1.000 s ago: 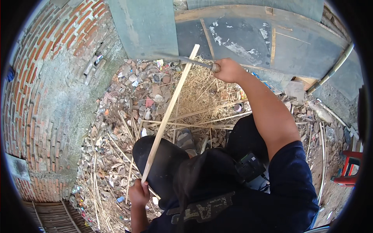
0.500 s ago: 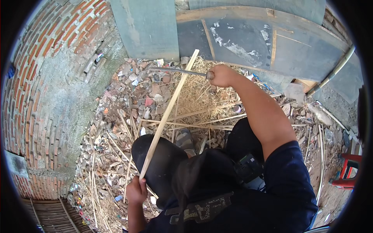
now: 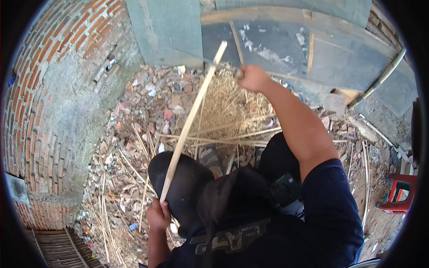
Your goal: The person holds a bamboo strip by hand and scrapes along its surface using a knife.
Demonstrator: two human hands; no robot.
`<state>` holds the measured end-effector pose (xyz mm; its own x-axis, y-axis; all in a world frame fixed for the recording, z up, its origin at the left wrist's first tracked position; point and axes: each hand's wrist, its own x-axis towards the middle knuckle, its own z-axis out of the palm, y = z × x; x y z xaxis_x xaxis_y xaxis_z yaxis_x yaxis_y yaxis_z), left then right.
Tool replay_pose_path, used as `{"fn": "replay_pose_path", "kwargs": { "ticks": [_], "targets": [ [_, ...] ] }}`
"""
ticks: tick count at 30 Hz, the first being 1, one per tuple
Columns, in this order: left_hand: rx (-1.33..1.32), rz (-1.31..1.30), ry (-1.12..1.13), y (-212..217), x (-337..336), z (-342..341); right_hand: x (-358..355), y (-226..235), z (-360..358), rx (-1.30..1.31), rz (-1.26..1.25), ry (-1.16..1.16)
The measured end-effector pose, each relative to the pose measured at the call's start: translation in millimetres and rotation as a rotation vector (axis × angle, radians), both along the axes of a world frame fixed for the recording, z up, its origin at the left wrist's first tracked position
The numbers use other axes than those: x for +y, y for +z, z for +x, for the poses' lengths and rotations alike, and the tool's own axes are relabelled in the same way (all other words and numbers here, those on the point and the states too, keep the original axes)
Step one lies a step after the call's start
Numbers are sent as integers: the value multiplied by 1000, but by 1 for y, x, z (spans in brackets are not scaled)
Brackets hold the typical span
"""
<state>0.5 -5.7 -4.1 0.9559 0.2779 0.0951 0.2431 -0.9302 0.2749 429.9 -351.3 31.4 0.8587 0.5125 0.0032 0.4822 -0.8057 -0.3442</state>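
A long pale strip of split bamboo or wood (image 3: 190,123) slants up and away from my left hand (image 3: 158,216), which is closed round its near end. The strip passes over my left knee. At its far part, my right hand (image 3: 254,78) grips the handle of a long-bladed knife (image 3: 206,60). The blade is smeared by motion and crosses the strip close to its far end; whether it touches cannot be told. Below that end lies a heap of pale shavings (image 3: 234,105).
Several loose strips (image 3: 232,142) lie across the rubble (image 3: 134,116) before my feet. A brick wall (image 3: 58,116) rises at the left. Grey panels (image 3: 272,44) close off the far side, with a pole (image 3: 380,80) leaning there. A red stool (image 3: 397,194) stands at the right.
The knife has moved farther away along the strip, toward its far end, and its blade has tilted. The strip's far end is slightly higher in view. My left hand keeps its grip.
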Motion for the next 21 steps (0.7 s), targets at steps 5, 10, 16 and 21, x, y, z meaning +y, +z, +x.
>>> {"fn": "replay_pose_path", "kwargs": {
  "ticks": [5,10,16,21],
  "targets": [
    [45,30,-14,10,8,-11,0,21,-5,-35,149,-153],
    [-11,-36,-2,1,4,-14,21,54,-41,-76,42,46],
    [1,0,-30,5,14,-19,9,39,-29,0,-21,110],
    [84,44,2,21,9,-10,-10,20,-11,-59,65,-126]
  ]
}}
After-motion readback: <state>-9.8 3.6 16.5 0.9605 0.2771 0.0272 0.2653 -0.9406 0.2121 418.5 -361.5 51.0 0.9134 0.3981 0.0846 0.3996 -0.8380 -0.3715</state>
